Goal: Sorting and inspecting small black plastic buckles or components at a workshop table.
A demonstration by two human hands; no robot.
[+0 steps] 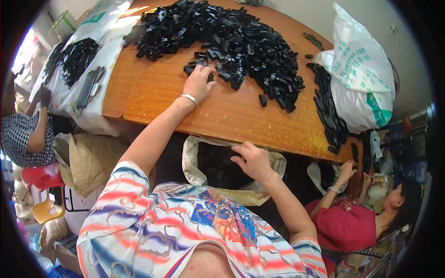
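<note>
My left hand (199,84), with a bracelet at the wrist, reaches over the table to the near edge of a heap of small black plastic pieces (227,41). Its fingers are bent, and a dark piece (211,77) shows between thumb and forefinger. A few more pieces (191,68) lie just beyond those fingers. Nearer to me, my right hand (254,162) hovers at the table's front edge, above an open sack (190,160) that hangs below it. Thumb and fingers of this hand are apart, and nothing shows in them.
Beside the wooden table (222,118), a person in red (343,222) works at the right, near long black parts (327,109) and a full white plastic bag (361,74). Another person in checks (28,139) sits left by a smaller black pile (79,58). A paper sack (95,160) stands between us.
</note>
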